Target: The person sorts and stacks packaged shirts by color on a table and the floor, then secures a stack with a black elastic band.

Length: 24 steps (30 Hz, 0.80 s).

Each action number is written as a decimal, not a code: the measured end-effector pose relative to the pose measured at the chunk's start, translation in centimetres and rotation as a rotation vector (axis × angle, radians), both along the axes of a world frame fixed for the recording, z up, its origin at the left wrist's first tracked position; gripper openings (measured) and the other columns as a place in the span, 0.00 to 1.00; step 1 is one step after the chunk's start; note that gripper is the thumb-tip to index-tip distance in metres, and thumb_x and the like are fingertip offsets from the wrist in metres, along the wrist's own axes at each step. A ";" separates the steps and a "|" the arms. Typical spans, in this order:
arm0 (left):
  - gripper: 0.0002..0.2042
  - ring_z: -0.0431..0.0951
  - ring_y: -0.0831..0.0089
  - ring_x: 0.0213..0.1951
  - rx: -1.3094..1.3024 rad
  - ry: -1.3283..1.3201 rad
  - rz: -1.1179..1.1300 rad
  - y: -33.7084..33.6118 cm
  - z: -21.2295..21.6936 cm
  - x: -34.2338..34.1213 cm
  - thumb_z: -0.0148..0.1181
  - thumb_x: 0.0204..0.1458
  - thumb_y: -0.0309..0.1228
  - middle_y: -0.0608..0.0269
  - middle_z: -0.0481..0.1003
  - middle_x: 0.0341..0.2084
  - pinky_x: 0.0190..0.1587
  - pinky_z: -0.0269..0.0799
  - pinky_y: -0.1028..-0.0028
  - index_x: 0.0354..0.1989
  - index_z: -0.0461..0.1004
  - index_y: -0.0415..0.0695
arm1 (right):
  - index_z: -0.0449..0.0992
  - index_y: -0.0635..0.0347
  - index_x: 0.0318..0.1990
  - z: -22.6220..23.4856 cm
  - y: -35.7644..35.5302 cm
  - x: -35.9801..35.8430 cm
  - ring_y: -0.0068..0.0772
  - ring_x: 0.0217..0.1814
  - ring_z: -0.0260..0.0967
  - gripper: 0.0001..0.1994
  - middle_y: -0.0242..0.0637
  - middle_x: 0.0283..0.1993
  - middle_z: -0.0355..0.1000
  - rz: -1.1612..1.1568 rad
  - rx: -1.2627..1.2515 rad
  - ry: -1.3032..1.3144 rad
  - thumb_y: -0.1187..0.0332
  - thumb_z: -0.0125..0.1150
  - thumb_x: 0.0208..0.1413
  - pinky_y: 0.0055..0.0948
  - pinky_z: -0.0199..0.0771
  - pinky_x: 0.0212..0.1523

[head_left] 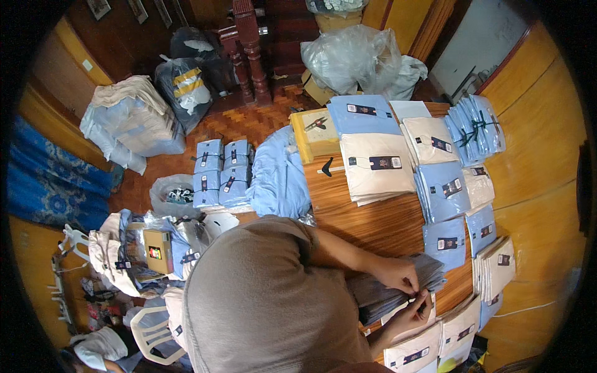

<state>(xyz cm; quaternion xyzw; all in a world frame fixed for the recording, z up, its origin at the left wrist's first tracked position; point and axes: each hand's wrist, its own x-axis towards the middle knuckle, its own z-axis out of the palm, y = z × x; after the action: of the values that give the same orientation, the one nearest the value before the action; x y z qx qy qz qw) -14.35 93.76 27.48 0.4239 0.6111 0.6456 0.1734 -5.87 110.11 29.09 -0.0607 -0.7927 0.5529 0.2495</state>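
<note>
Both my hands meet over a stack of folded grey garments (429, 271) on the striped wooden table (336, 214). My left hand (398, 273) comes from above with its fingertips pinched together over the stack. Close below it, my right hand (418, 311) has its thumb and fingers bent together, almost touching the left fingertips. Whatever lies between the fingertips is too small and dark to make out. Next to my right hand lie cream folded shirts (410, 352) with dark tags. A blue folded shirt (443, 242) lies just beyond the grey stack.
Cream shirt stacks (376, 177) and blue shirt stacks (441, 193) cover much of the table. Scissors (318, 123) rest on a yellow-edged box (305, 146). Tied blue bundles (222, 174) stand left of the table. A white plastic chair (149, 336) is at lower left.
</note>
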 end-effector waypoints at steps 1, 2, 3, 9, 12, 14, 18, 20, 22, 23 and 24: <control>0.09 0.75 0.73 0.18 0.027 0.077 0.100 0.5 -0.4 0.4 0.59 0.64 0.31 0.57 0.77 0.19 0.24 0.67 0.70 0.38 0.80 0.37 | 0.81 0.74 0.44 0.0 -0.2 0.0 0.30 0.40 0.73 0.12 0.41 0.38 0.78 0.004 0.046 -0.013 0.68 0.62 0.67 0.31 0.75 0.43; 0.10 0.77 0.72 0.21 0.053 0.154 0.200 1.0 -0.9 0.8 0.59 0.64 0.32 0.56 0.77 0.20 0.25 0.68 0.69 0.39 0.80 0.37 | 0.81 0.74 0.45 0.2 -0.3 0.1 0.30 0.40 0.73 0.12 0.42 0.39 0.79 0.008 0.092 -0.026 0.68 0.62 0.67 0.31 0.76 0.43; 0.10 0.78 0.72 0.23 0.078 0.233 0.298 1.2 -1.3 1.2 0.59 0.65 0.33 0.55 0.77 0.21 0.27 0.68 0.68 0.40 0.80 0.37 | 0.82 0.73 0.45 0.9 0.1 0.2 0.33 0.40 0.75 0.12 0.47 0.39 0.80 0.062 0.226 -0.058 0.68 0.64 0.66 0.30 0.76 0.44; 0.11 0.78 0.69 0.28 0.085 0.037 0.291 0.7 0.5 2.0 0.59 0.65 0.34 0.55 0.80 0.27 0.32 0.70 0.68 0.39 0.80 0.37 | 0.71 0.66 0.41 2.6 1.9 2.5 0.57 0.30 0.71 0.09 0.50 0.30 0.73 0.137 0.651 -0.157 0.68 0.61 0.66 0.47 0.69 0.33; 0.13 0.76 0.74 0.28 0.096 0.002 0.243 1.7 0.3 1.4 0.58 0.66 0.35 0.60 0.78 0.24 0.33 0.70 0.71 0.37 0.79 0.35 | 0.73 0.65 0.36 4.0 0.5 3.1 0.65 0.32 0.72 0.09 0.57 0.31 0.73 0.229 0.870 -0.284 0.69 0.56 0.67 0.53 0.69 0.31; 0.14 0.75 0.75 0.28 0.088 -0.090 0.129 1.4 0.1 1.0 0.57 0.66 0.35 0.62 0.77 0.23 0.33 0.69 0.71 0.36 0.79 0.35 | 0.74 0.65 0.34 2.5 1.9 3.7 0.63 0.30 0.72 0.10 0.55 0.29 0.72 0.263 0.827 -0.245 0.69 0.54 0.68 0.52 0.68 0.29; 0.16 0.73 0.78 0.28 0.135 -0.395 0.096 0.9 -0.9 0.4 0.56 0.67 0.36 0.66 0.76 0.21 0.34 0.68 0.72 0.34 0.79 0.35 | 0.73 0.65 0.32 -1.1 4.3 4.0 0.61 0.24 0.67 0.12 0.54 0.25 0.69 0.330 0.789 -0.152 0.68 0.54 0.69 0.49 0.65 0.25; 0.13 0.77 0.71 0.29 0.128 -0.116 0.203 1.0 -0.9 0.4 0.59 0.64 0.35 0.61 0.78 0.23 0.34 0.70 0.69 0.33 0.80 0.37 | 0.73 0.66 0.32 1.0 3.3 4.0 0.61 0.31 0.68 0.12 0.52 0.27 0.69 0.359 0.793 -0.236 0.69 0.53 0.69 0.51 0.68 0.37; 0.10 0.82 0.63 0.31 0.116 0.164 0.303 1.2 -0.2 0.3 0.61 0.62 0.34 0.55 0.80 0.24 0.34 0.72 0.65 0.33 0.81 0.39 | 0.74 0.67 0.32 3.0 2.8 3.9 0.61 0.35 0.69 0.12 0.52 0.28 0.70 0.430 0.884 -0.153 0.70 0.52 0.68 0.53 0.68 0.45; 0.08 0.82 0.52 0.35 -0.011 0.171 0.248 0.8 1.9 0.6 0.61 0.59 0.33 0.51 0.81 0.28 0.35 0.73 0.59 0.34 0.82 0.43 | 0.74 0.67 0.32 3.5 2.3 4.1 0.60 0.40 0.68 0.11 0.50 0.31 0.71 0.336 0.890 -0.038 0.71 0.53 0.67 0.55 0.63 0.54; 0.09 0.82 0.51 0.35 -0.190 0.283 0.181 0.8 3.4 0.5 0.59 0.60 0.33 0.51 0.81 0.28 0.36 0.73 0.58 0.34 0.82 0.43 | 0.74 0.67 0.32 4.3 2.2 3.6 0.60 0.39 0.68 0.11 0.50 0.31 0.71 0.340 0.967 0.024 0.71 0.53 0.67 0.54 0.64 0.52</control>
<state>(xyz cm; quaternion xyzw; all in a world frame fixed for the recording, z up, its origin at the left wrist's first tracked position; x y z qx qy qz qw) -13.83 94.59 30.85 0.4355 0.7231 0.5320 0.0663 -2.24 112.28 33.42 0.1978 -0.9535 0.1565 0.1648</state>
